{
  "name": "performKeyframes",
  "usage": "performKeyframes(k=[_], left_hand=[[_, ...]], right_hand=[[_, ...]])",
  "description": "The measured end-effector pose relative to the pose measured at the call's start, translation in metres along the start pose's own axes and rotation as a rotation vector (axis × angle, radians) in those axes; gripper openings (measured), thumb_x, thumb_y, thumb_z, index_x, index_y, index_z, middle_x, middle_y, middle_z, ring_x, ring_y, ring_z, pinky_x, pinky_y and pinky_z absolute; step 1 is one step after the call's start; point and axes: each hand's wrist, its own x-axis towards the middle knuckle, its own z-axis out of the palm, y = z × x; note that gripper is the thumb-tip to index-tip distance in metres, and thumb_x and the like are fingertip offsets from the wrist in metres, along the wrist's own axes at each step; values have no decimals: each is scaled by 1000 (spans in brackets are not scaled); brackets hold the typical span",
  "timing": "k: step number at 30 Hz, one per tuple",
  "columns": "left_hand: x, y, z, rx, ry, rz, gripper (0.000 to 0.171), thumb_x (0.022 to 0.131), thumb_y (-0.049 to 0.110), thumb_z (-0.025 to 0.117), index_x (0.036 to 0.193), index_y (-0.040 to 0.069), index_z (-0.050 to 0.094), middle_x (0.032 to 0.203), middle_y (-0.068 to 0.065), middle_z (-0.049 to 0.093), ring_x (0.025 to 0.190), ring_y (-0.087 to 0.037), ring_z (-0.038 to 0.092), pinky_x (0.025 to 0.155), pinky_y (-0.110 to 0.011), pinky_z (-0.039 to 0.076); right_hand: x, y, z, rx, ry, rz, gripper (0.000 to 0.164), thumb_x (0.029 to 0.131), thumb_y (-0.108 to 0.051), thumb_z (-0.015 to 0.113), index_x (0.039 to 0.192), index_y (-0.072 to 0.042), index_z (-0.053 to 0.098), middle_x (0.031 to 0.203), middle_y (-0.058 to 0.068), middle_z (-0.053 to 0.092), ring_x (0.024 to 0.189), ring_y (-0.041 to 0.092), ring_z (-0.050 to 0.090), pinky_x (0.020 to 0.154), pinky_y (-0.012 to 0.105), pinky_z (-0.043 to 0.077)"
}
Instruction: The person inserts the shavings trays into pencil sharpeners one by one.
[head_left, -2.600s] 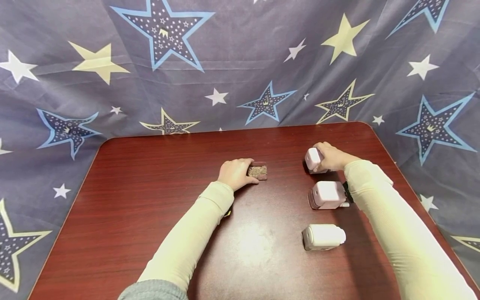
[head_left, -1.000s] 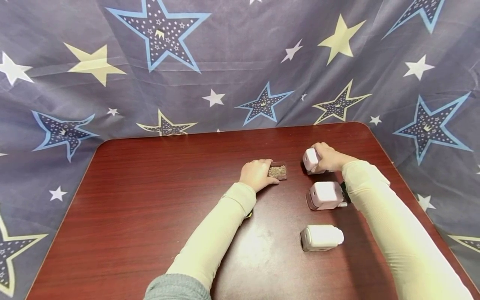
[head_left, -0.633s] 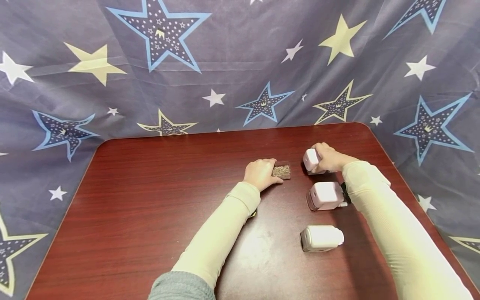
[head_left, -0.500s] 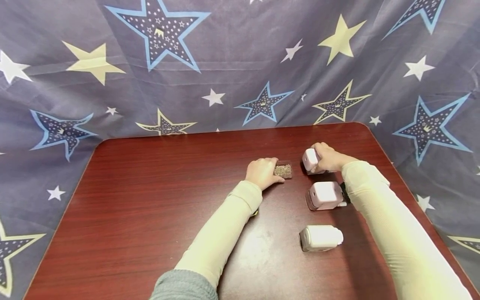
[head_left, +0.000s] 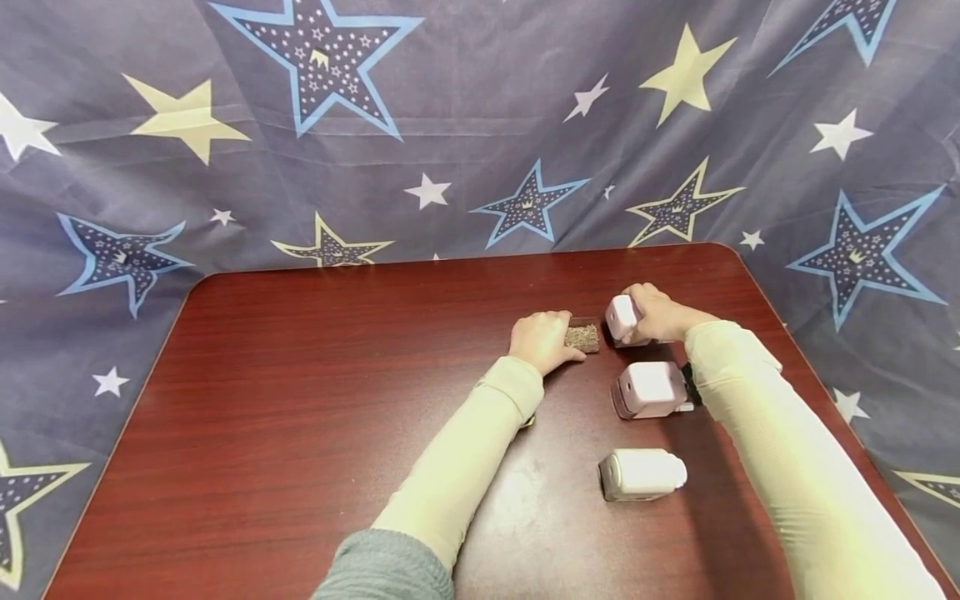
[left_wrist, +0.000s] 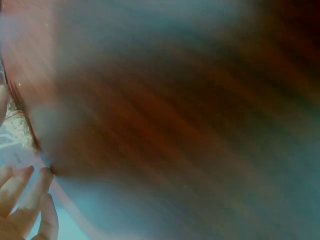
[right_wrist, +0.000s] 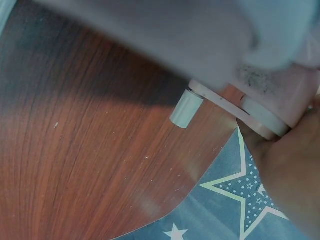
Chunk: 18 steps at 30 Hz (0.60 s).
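In the head view my left hand (head_left: 540, 340) grips a small clear shavings drawer (head_left: 582, 338) between thumb and fingers, low over the table. Pale brown shavings (left_wrist: 20, 125) fill it, partly visible beyond the fingers in the left wrist view. My right hand (head_left: 655, 314) holds a pink crank pencil sharpener (head_left: 621, 318) lying at the back right. In the right wrist view its crank arm and white ribbed knob (right_wrist: 186, 109) show beside the hand. The drawer is just left of this sharpener, with a narrow gap between them.
A second pink sharpener (head_left: 651, 389) lies in front of the held one, under the right forearm's edge. Nearer still is a cream-white rounded block (head_left: 642, 475) with a narrower right end. The red-brown table (head_left: 300, 375) meets a starry curtain (head_left: 465, 125) behind.
My left hand has slid the drawer rightward across the table, close to the held pencil sharpener. The right hand and the sharpener have stayed in place.
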Motion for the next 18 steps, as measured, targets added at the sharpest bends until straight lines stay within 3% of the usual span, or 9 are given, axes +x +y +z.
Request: performKeyframes(k=[6,18], left_hand=[[5,8,2,-12,3,-24,64,69,60,77,111,13,71,102,-3,76,91,-25,72,71,-41,56],[8,16,10,-18,75,-30,64,68,62,77,108,12,71,99,-5,77,88,-25,73,69,-40,57]], right_hand=[[0,0,-1,-9,-13,-1,71,68,-7,81,123,17,42,116,37,45,107,48,44,97,61,37],[-1,-1,-1,-5,-6,-8,71,67,-7,82,122,16,43,113,36,45,105,49,44,95,62,37]])
